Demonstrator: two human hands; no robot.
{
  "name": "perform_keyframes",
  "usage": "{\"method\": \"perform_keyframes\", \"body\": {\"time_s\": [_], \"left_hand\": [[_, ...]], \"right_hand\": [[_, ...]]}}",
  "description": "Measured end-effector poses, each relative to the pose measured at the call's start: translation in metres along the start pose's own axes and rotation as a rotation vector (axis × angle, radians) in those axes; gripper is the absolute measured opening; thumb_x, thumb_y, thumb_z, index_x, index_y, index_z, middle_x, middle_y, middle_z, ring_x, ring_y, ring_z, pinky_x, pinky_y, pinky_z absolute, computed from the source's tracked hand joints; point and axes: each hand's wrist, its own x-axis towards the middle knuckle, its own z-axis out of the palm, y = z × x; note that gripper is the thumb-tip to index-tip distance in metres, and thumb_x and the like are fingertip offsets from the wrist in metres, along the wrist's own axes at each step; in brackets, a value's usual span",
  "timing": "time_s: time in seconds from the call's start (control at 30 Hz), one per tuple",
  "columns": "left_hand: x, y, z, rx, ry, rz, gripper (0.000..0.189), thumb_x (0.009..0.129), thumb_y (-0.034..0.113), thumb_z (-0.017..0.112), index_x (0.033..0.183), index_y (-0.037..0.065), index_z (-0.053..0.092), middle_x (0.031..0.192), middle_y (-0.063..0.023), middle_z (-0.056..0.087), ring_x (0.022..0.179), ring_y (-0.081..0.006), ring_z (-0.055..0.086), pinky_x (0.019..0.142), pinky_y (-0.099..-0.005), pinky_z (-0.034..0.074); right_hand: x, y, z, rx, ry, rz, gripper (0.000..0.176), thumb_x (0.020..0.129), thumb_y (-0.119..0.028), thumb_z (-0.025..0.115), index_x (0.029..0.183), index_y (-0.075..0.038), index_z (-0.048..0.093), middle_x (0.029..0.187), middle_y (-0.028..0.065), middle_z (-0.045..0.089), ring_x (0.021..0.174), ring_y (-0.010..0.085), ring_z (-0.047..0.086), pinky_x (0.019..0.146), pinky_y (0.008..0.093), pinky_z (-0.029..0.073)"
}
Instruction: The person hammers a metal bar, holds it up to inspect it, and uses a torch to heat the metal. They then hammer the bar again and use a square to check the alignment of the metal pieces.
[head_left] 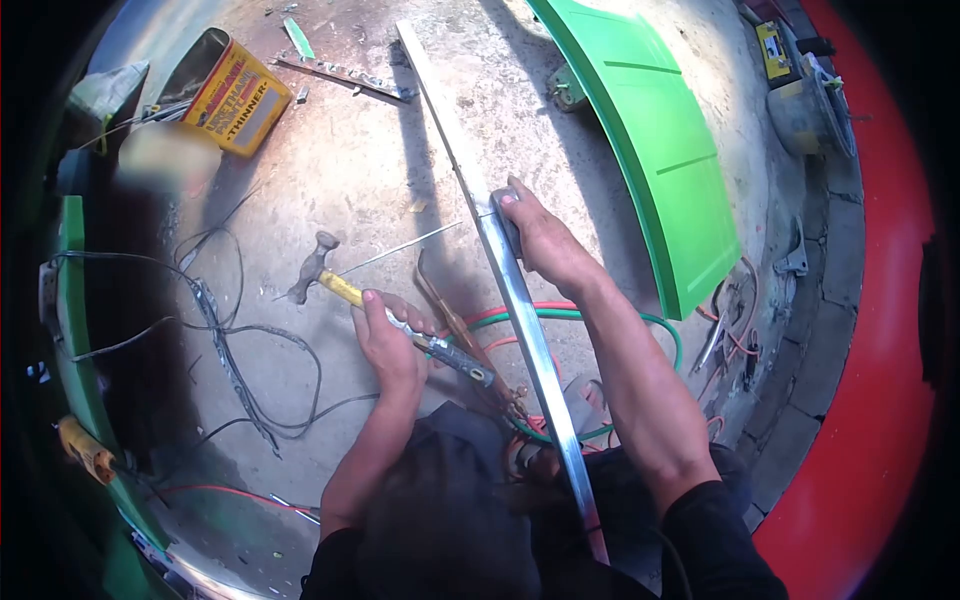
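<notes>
My left hand [385, 335] is wrapped round the handle of a hammer [342, 288], its dark metal head pointing up and left above the floor. A long, shiny metal bar [515, 300] runs from the top middle down to my lap. Against the bar's right side, my right hand [538, 235] grips a dark block [508, 222]. Between my hands, a torch with a brownish tube [445, 305] lies low, near a thin rod [400, 247] on the floor.
A yellow thinner can [235, 100] stands upper left. Right of the bar is a large green panel [670, 160]. Black cables [228, 345] lie at left, red and green hoses [655, 322] by my legs. A bucket [805, 115] and red surface [890, 300] are at right.
</notes>
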Motion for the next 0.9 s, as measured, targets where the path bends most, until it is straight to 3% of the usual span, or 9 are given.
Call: {"method": "perform_keyframes", "body": {"time_s": [0.07, 0.2, 0.47, 0.53, 0.67, 0.7, 0.73, 0.8, 0.9], "left_hand": [[0.0, -0.002, -0.002, -0.134, 0.194, 0.074, 0.023, 0.108, 0.029, 0.041, 0.095, 0.01, 0.041, 0.068, -0.0028, 0.045, 0.049, -0.0166, 0.047, 0.046, -0.0338, 0.045], [-0.016, -0.036, 0.018, 0.498, -0.459, -0.143, 0.022, 0.108, 0.023, 0.039, 0.094, 0.007, 0.036, 0.064, -0.0039, 0.043, 0.048, -0.016, 0.05, 0.045, -0.0328, 0.046], [-0.012, -0.037, 0.005, 0.381, -0.358, -0.186, 0.022, 0.108, 0.024, 0.041, 0.094, 0.007, 0.037, 0.067, -0.0031, 0.044, 0.049, -0.0139, 0.048, 0.045, -0.0318, 0.046], [-0.006, -0.026, -0.001, 0.337, -0.338, -0.183, 0.022, 0.108, 0.024, 0.041, 0.094, 0.007, 0.037, 0.068, -0.003, 0.044, 0.049, -0.0142, 0.048, 0.046, -0.0319, 0.046], [0.002, 0.008, 0.004, -0.115, 0.123, 0.043, 0.02, 0.107, 0.024, 0.043, 0.095, 0.008, 0.039, 0.068, -0.0038, 0.045, 0.048, -0.0159, 0.047, 0.046, -0.0321, 0.045], [0.004, 0.012, 0.007, -0.23, 0.295, 0.052, 0.02, 0.107, 0.025, 0.044, 0.096, 0.009, 0.039, 0.068, -0.0042, 0.044, 0.046, -0.0164, 0.046, 0.044, -0.0322, 0.043], [-0.001, -0.009, 0.0, 0.06, 0.008, 0.033, 0.02, 0.107, 0.024, 0.043, 0.097, 0.008, 0.038, 0.066, -0.004, 0.043, 0.046, -0.016, 0.046, 0.044, -0.0325, 0.044], [-0.029, -0.04, 0.012, 0.511, -0.508, -0.051, 0.018, 0.108, 0.023, 0.041, 0.099, 0.008, 0.037, 0.063, -0.0036, 0.041, 0.045, -0.0153, 0.047, 0.044, -0.0333, 0.045], [-0.003, -0.038, 0.015, 0.558, -0.543, -0.097, 0.017, 0.108, 0.023, 0.041, 0.1, 0.008, 0.038, 0.065, -0.0034, 0.043, 0.047, -0.0148, 0.05, 0.044, -0.0331, 0.046]], "right_hand": [[0.0, -0.003, 0.004, 0.012, 0.0, 0.021, 0.071, 0.103, -0.037, 0.035, 0.155, 0.009, 0.018, 0.156, 0.0296, 0.032, 0.148, 0.0345, 0.031, 0.121, 0.0358, 0.021], [0.002, -0.002, 0.002, 0.119, 0.036, 0.064, 0.071, 0.103, -0.038, 0.035, 0.154, 0.008, 0.02, 0.155, 0.0296, 0.035, 0.145, 0.0352, 0.036, 0.12, 0.0366, 0.024], [-0.001, -0.001, 0.006, 0.043, -0.006, 0.01, 0.073, 0.103, -0.039, 0.035, 0.154, 0.01, 0.018, 0.159, 0.0289, 0.028, 0.149, 0.0348, 0.027, 0.122, 0.0363, 0.02], [0.002, 0.006, 0.003, -0.068, 0.016, 0.096, 0.071, 0.104, -0.047, 0.036, 0.16, -0.007, 0.018, 0.1, 0.0091, 0.058, 0.079, 0.0173, 0.048, 0.07, 0.0333, 0.042], [0.007, 0.018, 0.002, -0.079, 0.008, 0.065, 0.071, 0.104, -0.047, 0.035, 0.16, -0.007, 0.02, 0.094, 0.0061, 0.056, 0.076, 0.0159, 0.046, 0.067, 0.0326, 0.041], [0.008, 0.016, 0.003, -0.034, 0.0, 0.032, 0.072, 0.103, -0.043, 0.035, 0.157, 0.001, 0.019, 0.126, 0.0176, 0.042, 0.113, 0.0255, 0.037, 0.095, 0.0346, 0.031], [0.008, 0.015, 0.006, 0.011, -0.011, 0.001, 0.074, 0.103, -0.04, 0.035, 0.154, 0.01, 0.017, 0.159, 0.029, 0.028, 0.149, 0.035, 0.028, 0.122, 0.0365, 0.02], [0.002, 0.008, 0.004, -0.024, 0.085, 0.07, 0.074, 0.103, -0.041, 0.035, 0.154, 0.009, 0.017, 0.159, 0.029, 0.028, 0.149, 0.0347, 0.028, 0.122, 0.0371, 0.021], [-0.011, -0.011, -0.015, 0.118, -0.086, 0.13, 0.074, 0.104, -0.043, 0.034, 0.155, 0.009, 0.017, 0.158, 0.0287, 0.029, 0.149, 0.0341, 0.028, 0.12, 0.0372, 0.023]]}}
